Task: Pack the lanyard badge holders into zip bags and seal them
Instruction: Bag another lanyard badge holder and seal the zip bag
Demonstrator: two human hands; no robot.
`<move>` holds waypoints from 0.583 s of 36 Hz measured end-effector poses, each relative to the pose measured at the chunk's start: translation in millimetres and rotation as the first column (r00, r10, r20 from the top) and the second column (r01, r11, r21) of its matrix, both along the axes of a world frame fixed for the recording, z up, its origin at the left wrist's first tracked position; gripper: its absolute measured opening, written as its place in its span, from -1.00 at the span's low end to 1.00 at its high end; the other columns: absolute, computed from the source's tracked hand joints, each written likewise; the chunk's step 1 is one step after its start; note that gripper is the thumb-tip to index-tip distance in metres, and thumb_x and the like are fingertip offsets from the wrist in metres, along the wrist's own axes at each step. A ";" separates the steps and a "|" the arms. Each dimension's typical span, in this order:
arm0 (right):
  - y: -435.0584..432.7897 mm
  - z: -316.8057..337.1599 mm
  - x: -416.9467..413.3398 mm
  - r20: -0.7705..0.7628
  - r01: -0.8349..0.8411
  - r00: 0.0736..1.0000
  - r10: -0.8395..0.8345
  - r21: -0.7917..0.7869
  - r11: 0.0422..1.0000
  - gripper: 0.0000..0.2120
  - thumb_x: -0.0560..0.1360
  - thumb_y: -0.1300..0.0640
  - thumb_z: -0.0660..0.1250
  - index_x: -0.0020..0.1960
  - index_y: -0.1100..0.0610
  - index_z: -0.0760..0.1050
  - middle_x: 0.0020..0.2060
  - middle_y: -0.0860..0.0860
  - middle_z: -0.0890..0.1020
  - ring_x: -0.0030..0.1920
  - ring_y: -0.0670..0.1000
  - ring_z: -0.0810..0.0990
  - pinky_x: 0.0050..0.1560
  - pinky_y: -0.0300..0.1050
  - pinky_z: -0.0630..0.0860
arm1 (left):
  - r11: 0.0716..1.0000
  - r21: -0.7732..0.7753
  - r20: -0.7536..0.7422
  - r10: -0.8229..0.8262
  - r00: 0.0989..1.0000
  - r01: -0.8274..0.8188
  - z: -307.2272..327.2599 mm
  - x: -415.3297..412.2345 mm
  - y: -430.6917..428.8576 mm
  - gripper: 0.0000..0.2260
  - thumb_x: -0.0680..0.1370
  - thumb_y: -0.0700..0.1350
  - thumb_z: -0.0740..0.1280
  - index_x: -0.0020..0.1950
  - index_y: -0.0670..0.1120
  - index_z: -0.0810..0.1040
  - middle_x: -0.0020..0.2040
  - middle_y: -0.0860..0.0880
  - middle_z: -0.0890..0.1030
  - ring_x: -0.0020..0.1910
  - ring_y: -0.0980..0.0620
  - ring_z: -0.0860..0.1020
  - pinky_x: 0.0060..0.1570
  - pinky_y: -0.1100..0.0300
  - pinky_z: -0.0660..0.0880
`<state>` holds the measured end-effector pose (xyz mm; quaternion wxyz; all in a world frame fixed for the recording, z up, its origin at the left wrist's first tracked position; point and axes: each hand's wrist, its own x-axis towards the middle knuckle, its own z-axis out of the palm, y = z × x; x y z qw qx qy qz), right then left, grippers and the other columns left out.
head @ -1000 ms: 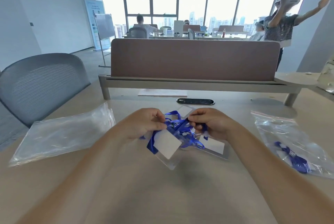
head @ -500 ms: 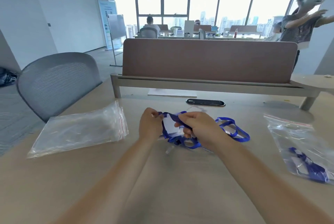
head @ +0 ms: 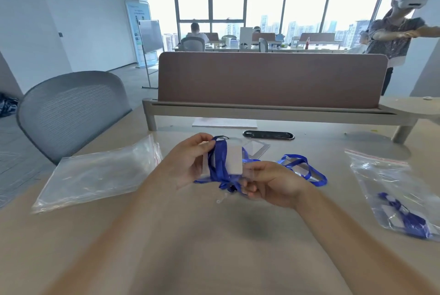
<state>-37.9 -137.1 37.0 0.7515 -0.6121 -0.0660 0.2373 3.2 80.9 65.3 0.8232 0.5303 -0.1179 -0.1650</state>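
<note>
On the desk [head: 214, 247], well right of the stack of empty zip bags [head: 95, 173], lies one filled zip bag [head: 392, 194]. Just right of the stack, the left hand [head: 188, 163] pinches the badge holder [head: 234, 160] by its edge and the right hand [head: 273, 185] curls round its lower end. A second ago it hung tangled. Now it stands upright above the desk, clear with a white card, the blue lanyard [head: 217, 166] wound across it. It looks nearly ready for bagging.

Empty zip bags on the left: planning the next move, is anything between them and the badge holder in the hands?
Nothing visible: left hand and right hand hold the badge holder right of the empty zip bags.
</note>
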 end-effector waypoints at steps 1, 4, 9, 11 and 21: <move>-2.9 1.8 0.8 0.009 -0.032 0.999 0.032 -0.017 0.999 -0.87 0.59 0.27 0.30 0.11 0.28 0.53 -0.25 0.11 0.55 -0.30 0.01 0.44 -0.17 -0.14 0.47 | 0.998 0.023 0.014 -0.051 0.999 0.051 1.2 -2.9 1.8 -0.98 0.53 -0.26 0.30 -0.08 -0.15 0.51 -0.21 -0.08 0.64 -0.29 0.01 0.59 -0.31 0.22 0.57; -8.8 9.1 3.7 0.013 -0.087 0.996 0.089 -0.075 0.993 -0.79 0.54 0.29 0.35 0.15 0.32 0.48 -0.25 0.11 0.62 -0.30 0.02 0.56 -0.19 -0.14 0.55 | 0.976 0.141 0.058 -0.174 0.983 0.164 3.8 -6.4 4.9 -0.96 0.53 -0.25 0.31 -0.06 -0.14 0.53 -0.16 -0.11 0.65 -0.29 -0.01 0.60 -0.37 0.19 0.53; -16.8 16.0 11.3 -0.072 -0.167 0.985 0.157 -0.176 0.970 -0.64 0.28 0.29 0.47 0.07 0.31 0.57 -0.10 0.24 0.65 -0.14 0.17 0.67 -0.03 0.00 0.64 | 0.879 0.466 0.205 -0.218 0.954 0.100 7.6 -10.4 3.7 -0.87 0.61 -0.26 0.28 -0.07 -0.08 0.56 -0.18 -0.09 0.66 -0.31 -0.18 0.42 -0.50 0.22 0.32; -17.8 20.7 11.6 -0.082 -0.196 0.980 0.183 -0.211 0.957 -0.75 0.34 0.31 0.46 0.02 0.28 0.63 -0.07 0.24 0.66 -0.09 0.19 0.68 0.12 0.09 0.60 | 0.825 0.564 0.262 -0.232 0.937 0.046 8.3 -10.9 2.8 -0.87 0.61 -0.27 0.30 -0.08 -0.07 0.56 -0.17 -0.04 0.69 -0.30 -0.11 0.46 -0.49 0.25 0.35; -6.8 33.7 9.7 -0.105 -0.031 0.994 -0.003 -0.313 0.949 -0.75 0.60 0.26 0.21 0.15 0.37 0.59 0.03 0.23 0.69 -0.05 0.18 0.67 0.18 0.17 0.58 | 0.629 0.764 0.363 -0.234 0.902 -0.144 5.9 -14.7 -13.3 -0.92 0.58 -0.22 0.35 -0.05 -0.05 0.55 0.00 0.00 0.69 -0.37 0.32 0.52 -0.47 0.50 0.34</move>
